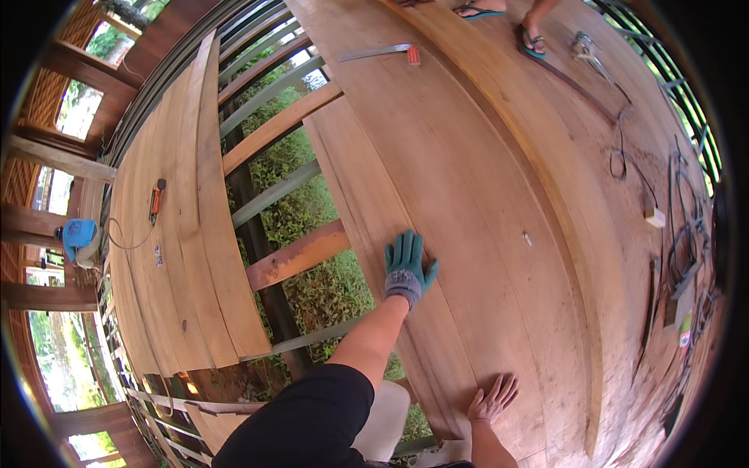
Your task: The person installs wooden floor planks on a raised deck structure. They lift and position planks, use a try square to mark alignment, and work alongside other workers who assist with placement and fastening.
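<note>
My left hand, in a teal and grey glove, rests spread on a wooden board beside a gap showing joists and greenery below. Lower right, my right hand, bare, lies with fingers apart on the planks. Both hands appear to hold nothing. A long raised timber strip curves along the planks to the right of my hands.
Left are laid planks with an orange-handled tool and a person in blue. At the top are a metal square and another person's sandalled foot. Right lie a power tool and tangled cables.
</note>
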Available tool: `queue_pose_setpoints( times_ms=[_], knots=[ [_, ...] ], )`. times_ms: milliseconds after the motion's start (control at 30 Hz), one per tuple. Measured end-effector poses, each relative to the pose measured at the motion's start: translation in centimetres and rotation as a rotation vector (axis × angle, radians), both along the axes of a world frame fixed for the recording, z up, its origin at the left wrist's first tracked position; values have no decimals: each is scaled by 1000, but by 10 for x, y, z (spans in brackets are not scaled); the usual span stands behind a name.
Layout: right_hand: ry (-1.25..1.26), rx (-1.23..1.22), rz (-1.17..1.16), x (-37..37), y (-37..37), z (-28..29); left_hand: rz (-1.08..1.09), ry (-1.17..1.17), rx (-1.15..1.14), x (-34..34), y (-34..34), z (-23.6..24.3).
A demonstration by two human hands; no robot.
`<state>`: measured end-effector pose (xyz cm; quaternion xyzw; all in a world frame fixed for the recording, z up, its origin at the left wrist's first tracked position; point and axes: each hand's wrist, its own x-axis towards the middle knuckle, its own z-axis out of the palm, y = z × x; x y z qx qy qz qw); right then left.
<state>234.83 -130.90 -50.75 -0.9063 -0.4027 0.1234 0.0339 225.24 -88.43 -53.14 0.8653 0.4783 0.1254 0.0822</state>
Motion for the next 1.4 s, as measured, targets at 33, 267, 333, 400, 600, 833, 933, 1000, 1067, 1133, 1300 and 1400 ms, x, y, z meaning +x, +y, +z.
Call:
queue_pose_setpoints(
  times_ms=[33,267,333,400,600,833,933,1000,1067,1133,1300,1400],
  knots=[
    [9,-32,20,0,0,1,4,5,-27,-2,0,2],
    [129,-26,101,55,80,19,46,8,-208,-2,13,21],
    [42,219,215,97,185,18,31,0,-230,3,14,24],
    [8,428,326,146,310,7,30,9,-268,4,19,24],
    [-100,94,261,160,475,-17,28,50,-375,1,17,18],
    [-68,5,280,164,464,-11,316,-165,-245,2,169,30],
    [-66,-64,269,162,463,-7,441,-55,-222,21,224,24],
    [-74,25,321,173,477,-14,458,18,-265,27,235,14],
    [-86,43,324,167,483,-16,467,43,-271,27,236,10],
    [-142,280,307,185,487,-53,478,29,-256,25,242,5],
    [-46,810,422,167,832,-17,483,30,-271,27,243,11],
    [-180,553,96,204,962,-56,423,-30,-244,41,240,6]
  ],
)
